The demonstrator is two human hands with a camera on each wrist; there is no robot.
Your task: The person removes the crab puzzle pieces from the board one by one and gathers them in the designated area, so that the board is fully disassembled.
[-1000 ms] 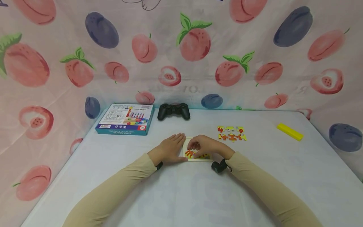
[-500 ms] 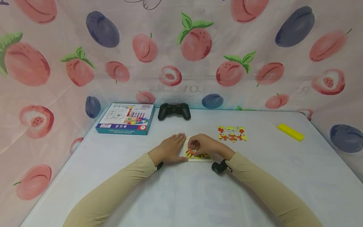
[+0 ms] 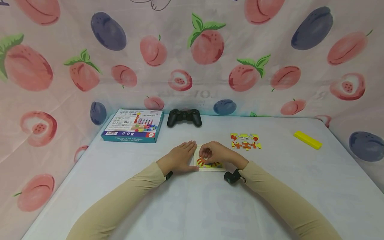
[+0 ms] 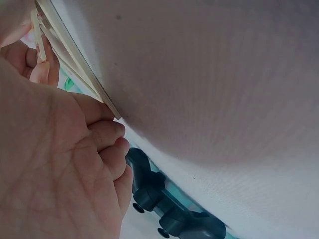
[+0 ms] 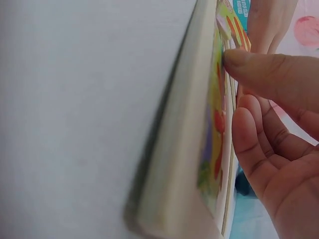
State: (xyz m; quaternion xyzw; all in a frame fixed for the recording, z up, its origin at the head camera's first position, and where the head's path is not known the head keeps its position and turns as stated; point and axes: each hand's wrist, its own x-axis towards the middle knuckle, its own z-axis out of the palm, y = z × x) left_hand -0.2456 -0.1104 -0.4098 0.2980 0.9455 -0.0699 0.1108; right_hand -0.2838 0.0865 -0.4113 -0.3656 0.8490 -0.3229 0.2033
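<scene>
A shallow wooden puzzle tray (image 3: 214,169) lies on the table with yellow and orange jigsaw pieces (image 5: 218,124) along its near side. My left hand (image 3: 179,159) rests flat at the tray's left edge, its fingers extended and thumb near the lower corner. Over the tray, my right hand (image 3: 220,154) pinches a puzzle piece (image 5: 238,25) with orange stripes on yellow. That piece stands tilted at the tray's left part, as the left wrist view also shows. The right hand hides much of the tray's inside in the head view.
Several loose puzzle pieces (image 3: 246,145) lie in two rows right of the tray. A yellow bar (image 3: 307,139) is farther right. Behind stand a black game controller (image 3: 184,118) and a blue-and-white box (image 3: 132,126), before a fruit-patterned cloth (image 3: 207,76).
Both hands stay almost in place. The right fingers shift only very slightly over the tray with the puzzle piece; the loose pieces have not moved.
</scene>
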